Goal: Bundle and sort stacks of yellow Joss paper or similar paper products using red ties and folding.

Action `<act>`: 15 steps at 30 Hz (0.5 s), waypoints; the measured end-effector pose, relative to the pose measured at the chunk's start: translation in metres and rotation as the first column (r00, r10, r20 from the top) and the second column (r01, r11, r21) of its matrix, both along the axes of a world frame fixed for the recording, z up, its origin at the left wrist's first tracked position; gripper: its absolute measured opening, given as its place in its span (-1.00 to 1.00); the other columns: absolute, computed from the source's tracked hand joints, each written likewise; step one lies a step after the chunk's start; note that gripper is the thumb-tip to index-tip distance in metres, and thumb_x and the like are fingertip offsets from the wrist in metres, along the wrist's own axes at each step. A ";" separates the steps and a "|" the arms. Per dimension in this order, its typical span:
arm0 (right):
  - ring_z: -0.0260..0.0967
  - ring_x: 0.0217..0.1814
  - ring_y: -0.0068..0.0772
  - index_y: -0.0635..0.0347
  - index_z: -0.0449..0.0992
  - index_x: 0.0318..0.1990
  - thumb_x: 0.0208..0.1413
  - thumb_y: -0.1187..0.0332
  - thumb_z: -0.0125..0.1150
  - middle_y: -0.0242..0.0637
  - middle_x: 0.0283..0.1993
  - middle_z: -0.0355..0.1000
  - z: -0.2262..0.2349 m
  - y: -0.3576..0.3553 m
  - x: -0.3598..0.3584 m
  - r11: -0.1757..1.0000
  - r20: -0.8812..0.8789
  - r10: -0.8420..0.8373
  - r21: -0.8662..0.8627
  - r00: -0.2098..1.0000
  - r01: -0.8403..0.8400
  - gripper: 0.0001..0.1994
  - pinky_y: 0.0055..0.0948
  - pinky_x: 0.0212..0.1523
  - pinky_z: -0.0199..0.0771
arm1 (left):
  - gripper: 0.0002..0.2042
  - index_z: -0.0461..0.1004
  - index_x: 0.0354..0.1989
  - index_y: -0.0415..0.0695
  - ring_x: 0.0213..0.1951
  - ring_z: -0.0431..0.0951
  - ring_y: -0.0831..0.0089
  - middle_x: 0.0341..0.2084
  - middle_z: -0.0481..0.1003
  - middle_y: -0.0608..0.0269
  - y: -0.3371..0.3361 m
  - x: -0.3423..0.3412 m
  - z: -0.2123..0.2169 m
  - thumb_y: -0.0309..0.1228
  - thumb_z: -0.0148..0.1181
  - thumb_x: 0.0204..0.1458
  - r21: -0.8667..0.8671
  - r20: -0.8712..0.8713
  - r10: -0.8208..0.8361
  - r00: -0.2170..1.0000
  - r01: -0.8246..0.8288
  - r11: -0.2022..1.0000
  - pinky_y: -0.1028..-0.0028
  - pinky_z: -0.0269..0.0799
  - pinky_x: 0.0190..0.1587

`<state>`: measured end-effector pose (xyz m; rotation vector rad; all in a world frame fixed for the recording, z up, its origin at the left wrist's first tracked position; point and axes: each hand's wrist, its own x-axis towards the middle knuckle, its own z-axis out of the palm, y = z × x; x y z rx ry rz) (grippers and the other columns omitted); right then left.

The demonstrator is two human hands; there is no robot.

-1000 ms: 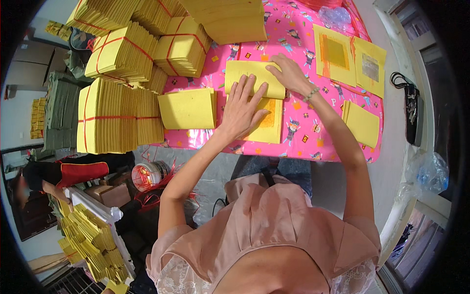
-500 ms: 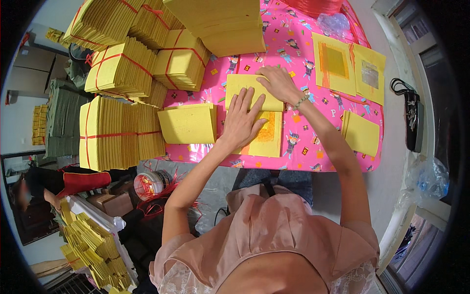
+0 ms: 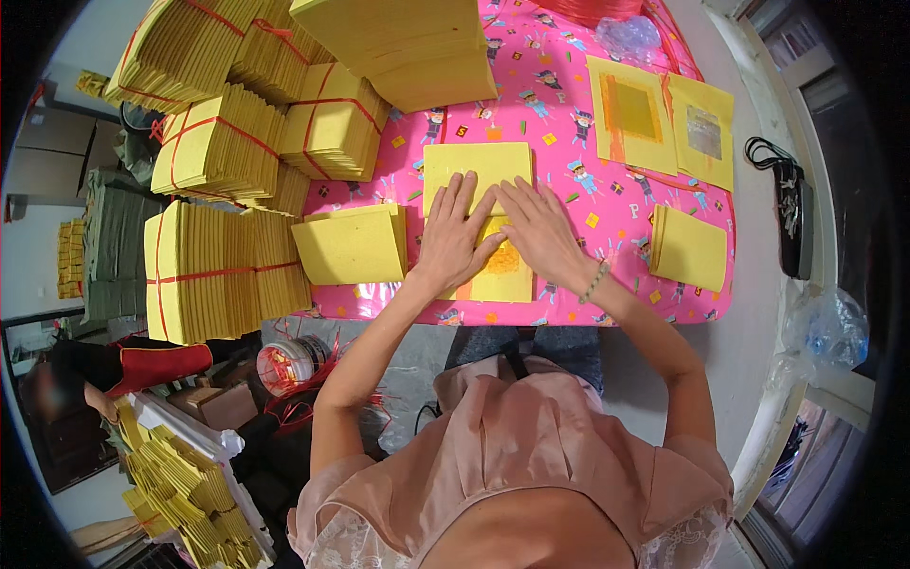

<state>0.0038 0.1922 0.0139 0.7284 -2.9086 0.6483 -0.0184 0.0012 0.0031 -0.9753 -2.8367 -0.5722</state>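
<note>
A yellow paper sheet (image 3: 477, 163) lies in front of me, its far part folded over toward me. On the nearer part an orange printed patch shows partly beneath my fingers. My left hand (image 3: 453, 239) rests flat on the sheet near the fold's edge, fingers stretched out. Beside it my right hand (image 3: 542, 232) also lies flat, fingers extended, its fingertips on the folded part and close to the left hand's. Neither hand grips anything. Left of them is a folded yellow paper stack (image 3: 349, 248), and a smaller folded yellow paper (image 3: 690, 248) lies at the right.
Tied yellow paper bundles (image 3: 227, 270) are piled along the left of the pink patterned tablecloth (image 3: 559, 175). Two flat yellow sheets (image 3: 624, 112) and a plastic bag (image 3: 627, 38) lie at the far right. Below left, a bucket (image 3: 284, 368) stands near another person's hand (image 3: 101, 403).
My right hand has slid from the sheet's far edge toward me, coming down beside my left hand. The left hand stays pressed on the paper. The view has shifted slightly.
</note>
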 end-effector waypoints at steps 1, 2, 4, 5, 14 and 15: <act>-0.07 0.44 0.02 0.33 0.11 0.30 0.17 0.35 0.04 -0.01 0.33 0.13 -0.002 0.002 0.003 1.000 0.001 -0.003 0.001 1.000 0.003 -0.44 0.02 0.41 -0.18 | -0.38 0.11 0.35 0.01 0.36 -0.04 -0.10 0.33 0.00 -0.13 0.000 0.000 0.000 -0.02 -0.03 0.15 0.001 0.001 -0.003 1.000 0.003 1.000 0.01 -0.14 0.35; -0.09 0.45 0.00 0.33 0.11 0.30 0.16 0.34 0.04 -0.02 0.34 0.10 -0.005 0.003 0.005 1.000 -0.035 0.001 0.020 0.999 -0.001 -0.43 0.03 0.41 -0.19 | -0.38 0.11 0.35 0.01 0.36 -0.06 -0.10 0.34 -0.01 -0.13 0.000 0.000 0.002 -0.01 -0.02 0.14 0.005 0.009 -0.007 1.000 0.007 1.000 0.01 -0.14 0.35; -0.11 0.46 -0.02 0.34 0.11 0.30 0.14 0.33 0.05 -0.03 0.36 0.08 -0.009 0.006 0.010 0.999 -0.072 0.003 0.039 0.997 0.000 -0.42 0.05 0.41 -0.20 | -0.37 0.11 0.35 0.02 0.37 -0.07 -0.09 0.35 -0.02 -0.13 0.001 0.000 0.003 -0.01 -0.02 0.14 0.009 0.018 -0.014 1.000 0.013 1.000 0.02 -0.15 0.35; -0.15 0.48 -0.03 0.34 0.08 0.32 0.14 0.33 0.04 -0.03 0.38 0.03 -0.009 0.005 0.012 1.000 -0.036 -0.002 0.030 0.999 0.003 -0.40 0.06 0.42 -0.24 | -0.37 0.10 0.36 0.02 0.37 -0.07 -0.09 0.35 -0.02 -0.12 0.001 0.000 0.003 -0.01 -0.02 0.14 -0.002 0.023 -0.020 1.000 0.021 1.000 0.02 -0.15 0.36; -0.33 0.54 -0.08 0.10 -0.02 0.40 0.15 0.12 0.06 -0.16 0.48 -0.14 -0.011 0.006 0.020 0.999 0.041 0.035 0.008 0.999 -0.035 -0.30 0.12 0.44 -0.43 | -0.32 0.08 0.37 -0.02 0.38 -0.10 -0.09 0.35 -0.04 -0.15 -0.001 0.001 0.003 0.04 -0.02 0.12 -0.023 0.022 -0.032 0.999 0.032 0.999 0.03 -0.15 0.36; -0.35 0.54 -0.08 0.04 -0.02 0.41 0.15 0.06 0.07 -0.19 0.49 -0.16 -0.012 0.007 0.020 0.999 0.035 0.044 -0.002 0.998 -0.044 -0.28 0.12 0.44 -0.44 | -0.30 0.08 0.36 -0.06 0.37 -0.09 -0.12 0.33 -0.02 -0.19 -0.001 0.002 0.003 0.05 -0.02 0.11 -0.032 0.019 -0.042 0.999 0.043 0.999 0.02 -0.14 0.36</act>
